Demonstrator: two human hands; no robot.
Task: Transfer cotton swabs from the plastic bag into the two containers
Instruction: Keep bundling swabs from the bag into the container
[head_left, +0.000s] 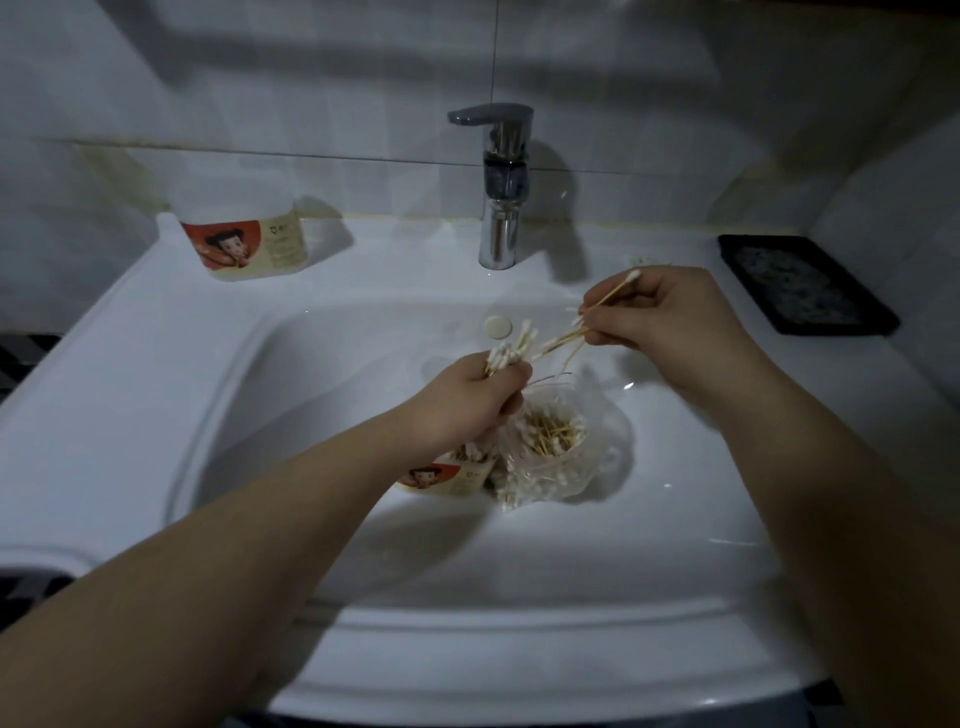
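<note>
My left hand grips a bundle of cotton swabs with wooden sticks, held over the sink basin. My right hand pinches a few more swabs, their white tips pointing up and left toward the bundle. Below my left hand a clear plastic bag of swabs lies in the basin. Beside it stands a small container with a red cartoon label, partly hidden by my left wrist, with swabs in it. A second container with the same label stands on the sink ledge at the back left.
The white sink fills the view. A chrome faucet rises at the back centre, with a round overflow cap below it. A black tray sits on the right ledge. Tiled wall behind.
</note>
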